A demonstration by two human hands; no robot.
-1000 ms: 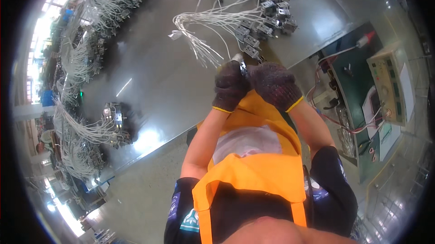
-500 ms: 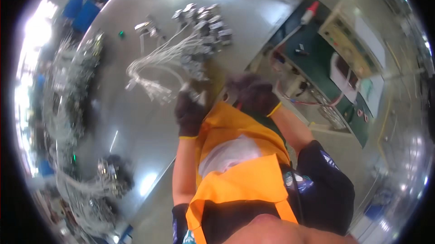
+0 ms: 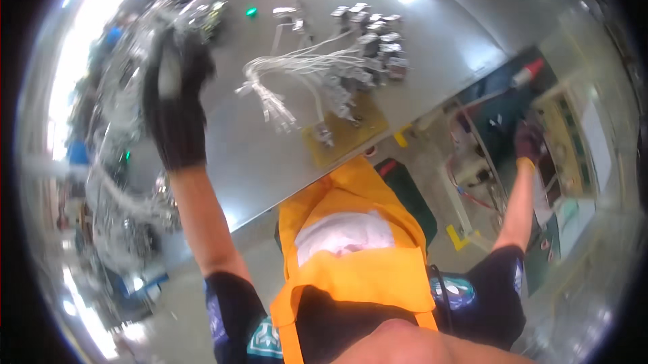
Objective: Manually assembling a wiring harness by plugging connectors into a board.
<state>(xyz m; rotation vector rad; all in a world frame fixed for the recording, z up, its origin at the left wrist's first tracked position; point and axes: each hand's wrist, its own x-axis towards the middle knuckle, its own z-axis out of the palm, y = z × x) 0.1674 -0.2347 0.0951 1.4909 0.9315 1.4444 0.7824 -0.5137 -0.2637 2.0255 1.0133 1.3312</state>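
While raised, both hands [image 3: 177,104] spread wide apart.

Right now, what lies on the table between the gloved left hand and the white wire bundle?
Head view: bare grey tabletop separates left hand from white wire bundle.

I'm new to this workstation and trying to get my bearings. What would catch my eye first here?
The bright orange apron fills the lower middle. On the shiny metal table above it lies a bundle of white wires ending in grey connectors. The gloved left hand is raised at upper left, while the gloved right hand reaches out toward green equipment at the right.
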